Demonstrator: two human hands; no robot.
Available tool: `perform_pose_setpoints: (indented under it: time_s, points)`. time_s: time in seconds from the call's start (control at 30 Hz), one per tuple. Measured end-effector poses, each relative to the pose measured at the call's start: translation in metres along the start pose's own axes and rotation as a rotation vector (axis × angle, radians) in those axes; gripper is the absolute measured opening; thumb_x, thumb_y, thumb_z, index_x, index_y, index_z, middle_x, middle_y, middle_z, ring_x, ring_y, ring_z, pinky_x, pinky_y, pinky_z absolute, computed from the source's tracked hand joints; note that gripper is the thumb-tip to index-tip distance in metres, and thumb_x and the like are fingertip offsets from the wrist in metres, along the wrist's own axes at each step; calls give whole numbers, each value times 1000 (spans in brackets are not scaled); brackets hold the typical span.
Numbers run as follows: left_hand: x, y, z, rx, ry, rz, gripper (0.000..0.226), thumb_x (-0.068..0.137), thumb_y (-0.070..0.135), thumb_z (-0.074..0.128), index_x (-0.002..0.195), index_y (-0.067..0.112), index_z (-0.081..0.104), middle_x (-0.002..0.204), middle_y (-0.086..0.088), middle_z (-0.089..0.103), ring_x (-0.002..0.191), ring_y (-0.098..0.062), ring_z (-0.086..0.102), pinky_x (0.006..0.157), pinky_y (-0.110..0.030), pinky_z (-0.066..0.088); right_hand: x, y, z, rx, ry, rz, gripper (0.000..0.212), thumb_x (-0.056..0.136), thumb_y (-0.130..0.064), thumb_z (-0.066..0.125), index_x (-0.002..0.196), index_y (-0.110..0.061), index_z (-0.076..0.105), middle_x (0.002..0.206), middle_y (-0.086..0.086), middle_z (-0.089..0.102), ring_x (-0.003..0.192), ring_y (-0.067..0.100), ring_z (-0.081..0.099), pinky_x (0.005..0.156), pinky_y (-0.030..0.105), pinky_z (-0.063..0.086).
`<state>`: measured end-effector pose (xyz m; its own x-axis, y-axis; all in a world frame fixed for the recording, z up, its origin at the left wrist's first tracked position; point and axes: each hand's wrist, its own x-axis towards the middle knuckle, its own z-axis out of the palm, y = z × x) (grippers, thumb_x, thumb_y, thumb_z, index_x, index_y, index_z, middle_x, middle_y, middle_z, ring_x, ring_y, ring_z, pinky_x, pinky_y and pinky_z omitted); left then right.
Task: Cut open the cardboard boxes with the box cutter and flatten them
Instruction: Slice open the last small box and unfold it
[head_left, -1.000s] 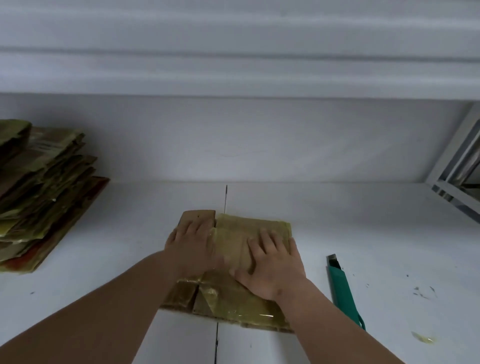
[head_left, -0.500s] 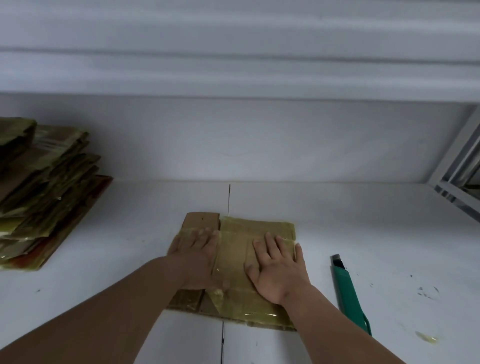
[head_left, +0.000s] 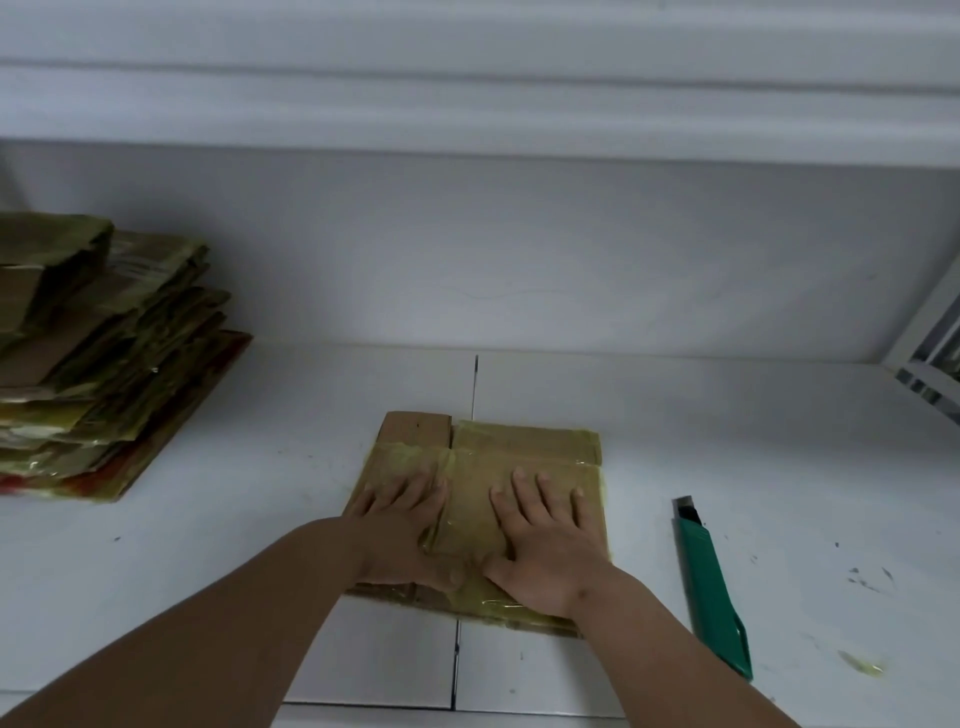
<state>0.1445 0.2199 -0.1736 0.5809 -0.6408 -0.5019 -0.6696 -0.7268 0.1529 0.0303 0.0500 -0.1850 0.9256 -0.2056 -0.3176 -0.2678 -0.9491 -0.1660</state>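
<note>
Flattened box: a taped cardboard box (head_left: 519, 467) lies collapsed on the white desk (head_left: 260, 519), near the middle, straddling a dark seam in the desk top. A bare brown flap sticks out at its 11 o'clock corner; the rest is wrapped in glossy yellowish tape.
Left hand: the left hand (head_left: 402, 525) lies palm down on the box's 9 o'clock half, fingers straight and spread, pressing, not gripping.
Right hand: the right hand (head_left: 545, 540) lies flat on the 3 o'clock half, fingers straight and pointing to 12 o'clock. The two hands sit side by side, thumbs close together.
Box cutter: the green box cutter (head_left: 714, 592) rests on the desk at 3 o'clock of the box, apart from it, blade end toward 12 o'clock, held by neither hand.
Done pile: a stack of flattened boxes (head_left: 93, 364) sits at 10 o'clock, well apart.
Step, as judged: pressing the box flat; this one looks nearly finished.
Handling: probably light and stiff along the panels but springy at the folds, so the flaps may lift when the pressure goes. The tape looks slick.
Where to hold: best pinched at an edge, thumb on top, perhaps the 6 o'clock edge nearest the person, both layers together.
</note>
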Motion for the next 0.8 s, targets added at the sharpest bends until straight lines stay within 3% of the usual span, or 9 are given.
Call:
perform_pose_setpoints:
  time_s: [0.07, 0.13, 0.27, 0.33, 0.4, 0.5, 0.67, 0.73, 0.8]
  points:
    - [-4, 5, 1, 21, -5, -24, 124, 64, 94, 38, 151, 30, -23, 157, 3, -32, 145, -20, -28, 118, -45, -14, -2, 0, 3, -40, 12, -12, 76, 95, -65, 24, 155, -35, -12, 159, -8, -30, 146, 17, -31, 118, 50, -18]
    - [-7, 9, 2, 5, 21, -37, 107, 83, 74, 48, 152, 30, -21, 158, 3, -32, 146, -20, -27, 118, -45, -13, -3, -1, 1, -11, 5, -11, 75, 96, -64, 25, 156, -35, -9, 160, -8, -28, 147, 18, -29, 118, 50, -18]
    - [-12, 14, 3, 0, 58, -64, 100, 86, 73, 46, 153, 32, -16, 159, 5, -30, 146, -21, -26, 119, -48, -12, -11, 4, -6, 156, 181, 66, 61, 96, -53, 36, 155, -39, 23, 166, -5, -2, 152, 22, -12, 119, 51, -12]
    - [-15, 17, 4, 15, 63, -92, 94, 87, 72, 44, 154, 35, -12, 160, 6, -26, 147, -22, -24, 120, -50, -9, -19, 11, -5, 267, 300, 226, 55, 97, -38, 39, 151, -34, 33, 166, 2, 5, 152, 28, -2, 122, 49, 0]
    - [-20, 23, 5, 24, 78, -115, 89, 88, 68, 42, 155, 35, -7, 161, 7, -22, 148, -21, -20, 120, -49, -6, -26, 15, -9, 416, 278, 371, 56, 94, -25, 41, 150, -25, 34, 163, 11, 14, 147, 35, 13, 121, 45, 16]
    - [-28, 37, 5, 23, 137, -146, 80, 92, 57, 39, 156, 31, -1, 163, 7, -14, 149, -22, -13, 120, -49, 1, -28, 19, -16, 620, 299, 413, 50, 86, -9, 40, 136, -15, 43, 137, 15, 47, 125, 36, 41, 105, 41, 39]
    - [-47, 47, 7, 59, 195, -171, 68, 93, 45, 44, 153, 23, 21, 161, 2, 4, 146, -27, 7, 117, -47, 20, -37, 35, -27, 1117, 348, 507, 73, 89, -10, 52, 154, -13, 21, 136, 13, 50, 116, 32, 53, 95, 40, 48]
    - [-54, 45, 9, 47, 174, -187, 67, 94, 38, 43, 154, 25, 19, 162, 4, 3, 147, -26, 11, 117, -46, 23, -43, 36, -26, 1125, 300, 493, 66, 90, -13, 56, 149, -7, 27, 117, 10, 54, 99, 27, 56, 80, 35, 48]
    - [-60, 42, 10, 52, 163, -206, 66, 95, 28, 40, 156, 26, 15, 163, 5, 3, 147, -24, 15, 117, -46, 25, -52, 31, -24, 1196, 264, 457, 46, 89, -12, 60, 131, -1, 44, 98, 9, 59, 80, 22, 58, 65, 31, 46]
